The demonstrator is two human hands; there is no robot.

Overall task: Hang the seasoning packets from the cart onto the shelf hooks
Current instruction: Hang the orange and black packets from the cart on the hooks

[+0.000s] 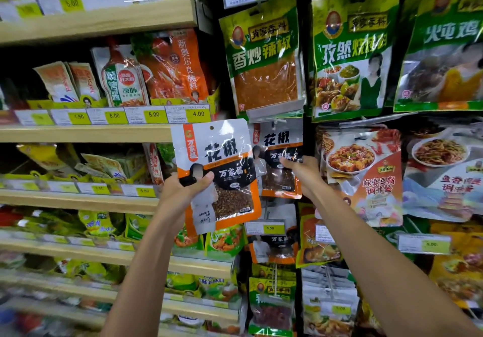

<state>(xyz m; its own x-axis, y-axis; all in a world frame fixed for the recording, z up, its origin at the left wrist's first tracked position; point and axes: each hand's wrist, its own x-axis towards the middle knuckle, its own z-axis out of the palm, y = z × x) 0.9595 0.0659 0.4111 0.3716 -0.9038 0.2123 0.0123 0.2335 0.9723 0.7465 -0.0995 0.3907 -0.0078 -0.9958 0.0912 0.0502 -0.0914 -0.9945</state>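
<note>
Left hand (183, 190): fingers grasping a white-black-orange plastic peppercorn packet (217, 172), thumb clamped on its front. The packet is upright with a slight tilt, its top hole free and not on a hook. It sits just left of the hung matching packet (277, 154). Right hand (303, 172): fingers pinch that packet's right edge. Green seasoning packets (264, 57) hang above. Wooden shelves (86, 133) stand to the left.

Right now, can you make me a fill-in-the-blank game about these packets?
The left hand holds ___ packet.
The right hand touches a matching packet hanging to the ___ of it.
The price tag below the matching packet reads ___.
Missing words: one; right; 6.00.
</note>
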